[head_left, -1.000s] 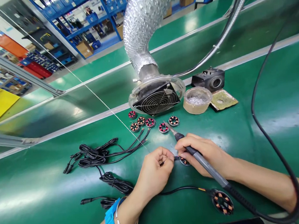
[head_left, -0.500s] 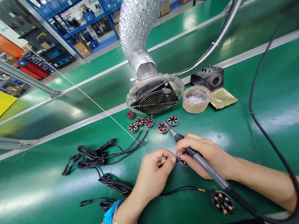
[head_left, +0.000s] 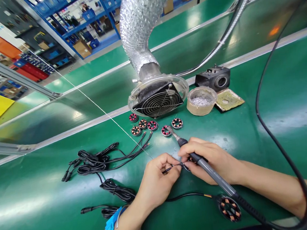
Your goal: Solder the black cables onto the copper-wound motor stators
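Observation:
My left hand (head_left: 162,174) pinches a thin black cable (head_left: 167,169) between thumb and fingertips, its end close to a small coil ring. In my right hand (head_left: 208,160) lies a soldering iron (head_left: 208,171), its tip slanting up and away over the table. The fingertips of that hand also touch the coil ring (head_left: 186,166), which they mostly hide. Below my hands, another ring of copper coils (head_left: 229,209) lies joined to a black cable (head_left: 187,195). Several more coil rings (head_left: 152,125) with red or copper windings rest farther back. A strand of solder wire (head_left: 108,115) stretches down toward my left hand.
A fume extractor (head_left: 159,100) hangs over the back of the green table. Right of it stand a tub of metal shavings (head_left: 201,102), a yellow sponge (head_left: 229,100) and a black iron stand (head_left: 214,79). Coiled black cables (head_left: 93,160) lie left. The iron's cord (head_left: 266,127) loops right.
Both hands stay nearly in place. More of the black cable shows at my left fingertips, against the coil ring. The view has shifted slightly.

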`<action>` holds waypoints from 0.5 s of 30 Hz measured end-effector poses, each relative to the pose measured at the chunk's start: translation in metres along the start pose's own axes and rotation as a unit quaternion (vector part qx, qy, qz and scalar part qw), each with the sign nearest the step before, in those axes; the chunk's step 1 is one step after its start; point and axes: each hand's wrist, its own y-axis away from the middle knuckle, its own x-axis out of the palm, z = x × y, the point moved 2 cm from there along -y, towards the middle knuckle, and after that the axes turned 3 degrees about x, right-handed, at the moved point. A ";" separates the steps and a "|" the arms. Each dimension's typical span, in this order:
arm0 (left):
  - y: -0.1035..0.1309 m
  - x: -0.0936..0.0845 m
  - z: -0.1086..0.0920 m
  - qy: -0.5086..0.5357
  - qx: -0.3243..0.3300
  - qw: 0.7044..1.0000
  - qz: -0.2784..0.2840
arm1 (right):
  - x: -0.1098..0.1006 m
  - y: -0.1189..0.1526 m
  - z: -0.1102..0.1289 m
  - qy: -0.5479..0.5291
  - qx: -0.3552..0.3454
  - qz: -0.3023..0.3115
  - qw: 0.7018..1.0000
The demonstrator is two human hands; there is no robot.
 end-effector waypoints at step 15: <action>0.001 -0.001 -0.003 0.001 -0.021 1.000 0.021 | 0.003 0.000 -0.002 -0.010 -0.046 0.008 0.999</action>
